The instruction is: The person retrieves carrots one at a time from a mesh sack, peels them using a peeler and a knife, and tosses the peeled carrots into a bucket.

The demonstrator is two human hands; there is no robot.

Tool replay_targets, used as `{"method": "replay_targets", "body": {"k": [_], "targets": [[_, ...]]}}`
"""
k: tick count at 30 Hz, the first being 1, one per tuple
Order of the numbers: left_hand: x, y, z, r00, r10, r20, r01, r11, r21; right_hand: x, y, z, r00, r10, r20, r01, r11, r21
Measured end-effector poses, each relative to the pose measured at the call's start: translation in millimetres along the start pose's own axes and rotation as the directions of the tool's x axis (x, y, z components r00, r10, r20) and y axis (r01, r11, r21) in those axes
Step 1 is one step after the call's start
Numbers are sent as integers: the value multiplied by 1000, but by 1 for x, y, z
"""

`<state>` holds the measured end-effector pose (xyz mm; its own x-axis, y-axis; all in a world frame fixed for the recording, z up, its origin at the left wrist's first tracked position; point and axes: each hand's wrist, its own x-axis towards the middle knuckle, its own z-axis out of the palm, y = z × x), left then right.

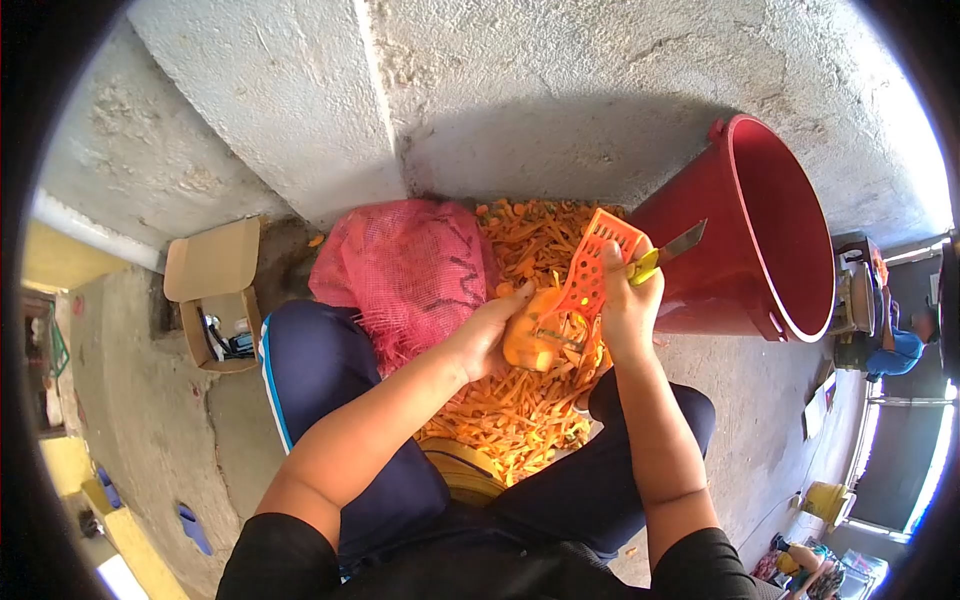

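Black sleeve (275, 560) closest, well left of red bucket (690, 285). Left hand (487, 335) curls round orange vegetable (528, 350), left of bucket; right hand (630, 305), beside bucket, grips perforated orange tool (588, 270) plus yellow-handled knife (672, 249). Doubled grip could loosen knife; slipping vegetable could expose left hand.

"At far left?"
"On the floor (150, 370), left of the mesh sack (405, 265), a box (213, 262)."
"Right of the sack?"
"Peelings (530, 237), down to between the knees (312, 345); farther right, a bucket (690, 265)."
"Behind?"
"A wall (540, 80)."
"Over the peelings?"
"A piece of produce (530, 342) in the left hand (485, 335); right of it, a knife (684, 241) in the right hand (632, 312)."
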<state>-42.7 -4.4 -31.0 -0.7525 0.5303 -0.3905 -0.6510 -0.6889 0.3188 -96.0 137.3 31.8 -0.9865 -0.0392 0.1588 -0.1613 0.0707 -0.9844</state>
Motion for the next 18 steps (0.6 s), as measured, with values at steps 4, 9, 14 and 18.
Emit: {"method": "replay_targets", "body": {"k": [4, 9, 14, 18], "targets": [[0, 5, 9, 996, 10, -84, -10, 1000, -6, -8, 4, 7, 998, 30, 58, -33, 998, 54], [7, 0, 8, 998, -5, -58, -1, 993, -118, -17, 1, 13, 994, -22, 109, 37, 990, -134], [2, 4, 21, 993, -8, -120, -9, 990, -143, -17, 9, 14, 995, -78, 66, 93, 963, -252], [4, -1, 3, 999, -17, 40, 9, 982, 187, 10, 16, -6, 977, -128, -171, 51, 917, -395]]}}
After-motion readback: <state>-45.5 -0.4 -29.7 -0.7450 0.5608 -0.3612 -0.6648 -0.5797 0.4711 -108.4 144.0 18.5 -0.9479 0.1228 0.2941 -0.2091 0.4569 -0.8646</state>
